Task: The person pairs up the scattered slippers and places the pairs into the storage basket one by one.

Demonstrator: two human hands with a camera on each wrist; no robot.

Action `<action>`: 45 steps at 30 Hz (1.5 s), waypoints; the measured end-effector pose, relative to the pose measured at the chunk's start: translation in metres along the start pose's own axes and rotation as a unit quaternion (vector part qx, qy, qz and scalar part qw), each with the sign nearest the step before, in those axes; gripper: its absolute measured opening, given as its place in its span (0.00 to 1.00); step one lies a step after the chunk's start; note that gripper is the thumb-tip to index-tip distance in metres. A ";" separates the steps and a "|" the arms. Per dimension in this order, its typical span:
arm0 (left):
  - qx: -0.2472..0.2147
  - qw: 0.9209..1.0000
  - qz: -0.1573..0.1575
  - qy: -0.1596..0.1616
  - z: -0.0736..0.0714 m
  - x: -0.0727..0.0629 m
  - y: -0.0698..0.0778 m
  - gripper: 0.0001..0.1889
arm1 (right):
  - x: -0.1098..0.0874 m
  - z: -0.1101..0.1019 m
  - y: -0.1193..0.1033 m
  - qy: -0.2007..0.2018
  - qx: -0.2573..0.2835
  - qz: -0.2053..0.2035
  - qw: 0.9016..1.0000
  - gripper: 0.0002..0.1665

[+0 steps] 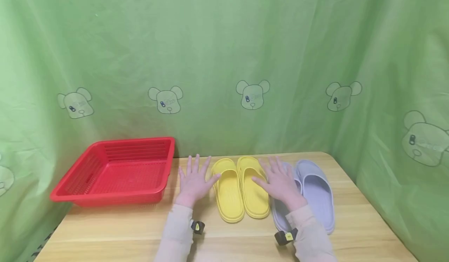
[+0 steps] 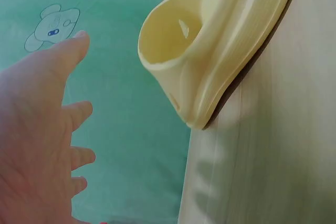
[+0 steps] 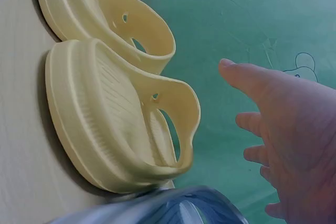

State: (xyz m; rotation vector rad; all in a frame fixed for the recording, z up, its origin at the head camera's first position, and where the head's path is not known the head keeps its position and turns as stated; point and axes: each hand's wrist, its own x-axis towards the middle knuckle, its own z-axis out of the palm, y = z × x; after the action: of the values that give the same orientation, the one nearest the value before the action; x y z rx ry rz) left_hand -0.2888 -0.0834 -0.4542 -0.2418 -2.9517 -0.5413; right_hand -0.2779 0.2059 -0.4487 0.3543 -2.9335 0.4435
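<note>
My left hand (image 1: 194,182) hovers palm down with fingers spread, just left of a pair of yellow slippers. My right hand (image 1: 280,180), fingers also spread, is above the gap between the right yellow slipper (image 1: 255,193) and a pair of pale lavender slippers. Neither hand holds anything. The left yellow slipper (image 1: 228,195) lies side by side with its mate, toes toward the curtain. Part of the left lavender slipper (image 1: 280,215) is hidden under my right hand and forearm; the right lavender slipper (image 1: 318,195) shows more fully. In the right wrist view, the yellow slippers stand beside the hand, apart from it.
A red plastic basket (image 1: 161,193) with slatted walls sits at the table's left, overhanging its edge. The wooden table (image 1: 224,240) has a rounded far right corner. A green curtain (image 1: 210,59) printed with bear heads hangs behind and along both sides.
</note>
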 end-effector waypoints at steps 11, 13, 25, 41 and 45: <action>-0.006 0.999 0.035 0.008 0.012 0.002 0.014 0.40 | 0.009 0.015 -0.016 -0.004 0.000 -0.016 1.000 0.46; -0.007 0.999 0.037 0.003 0.015 0.002 0.015 0.40 | 0.011 0.018 -0.017 -0.003 -0.006 -0.022 1.000 0.46; -0.020 0.999 0.041 -0.022 0.036 0.021 0.016 0.40 | 0.030 0.026 -0.018 -0.027 -0.010 -0.021 0.999 0.46; -0.018 0.997 0.051 -0.055 0.040 0.046 0.017 0.42 | 0.055 0.024 -0.016 -0.062 -0.009 -0.023 0.998 0.46; -0.018 0.996 0.053 -0.068 0.039 0.049 0.018 0.42 | 0.059 0.027 -0.013 -0.073 -0.009 -0.021 0.997 0.47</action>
State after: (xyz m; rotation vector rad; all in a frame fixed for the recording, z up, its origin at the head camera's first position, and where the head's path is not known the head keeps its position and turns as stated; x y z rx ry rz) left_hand -0.3370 -0.0466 -0.4766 -0.4551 -3.0382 -0.5874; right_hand -0.3344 0.1736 -0.4601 0.4634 -3.0616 0.4021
